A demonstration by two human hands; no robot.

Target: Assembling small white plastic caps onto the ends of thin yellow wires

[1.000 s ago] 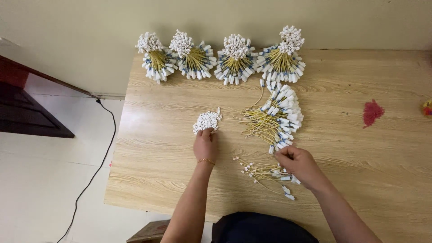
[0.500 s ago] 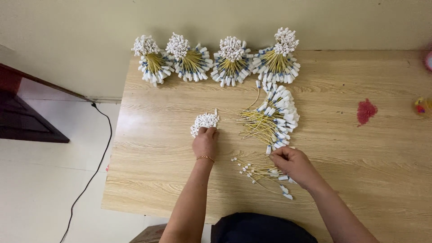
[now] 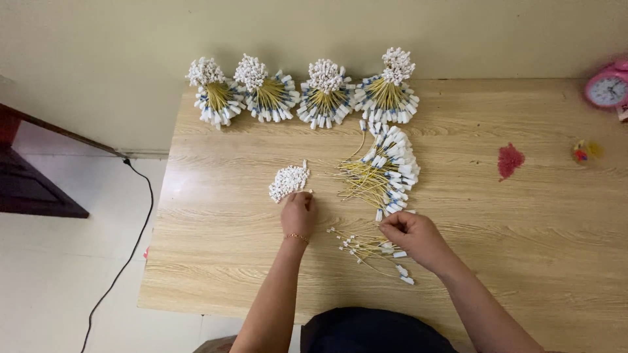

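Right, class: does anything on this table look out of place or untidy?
Yes: a red smear stains the bare wooden table, and some yellow wires lie scattered by the right hand, unlike the four tidy bundles.

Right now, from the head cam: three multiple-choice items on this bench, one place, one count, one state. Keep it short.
1. Where is the small heap of white plastic caps?
A. just beyond the left hand
B. beside the round pink clock
C. on the floor

2. How many fanned bundles of yellow wires line the wall edge of the pale wooden table?
A. two
B. four
C. six

3. What is the right hand doing?
A. lifted, empty
B. flat on bare wood
C. pinching among loose wires

Key: 1 A, heap lies at the fingertips; 2 B, four fans in a row; 3 C, fingers closed over loose wires.
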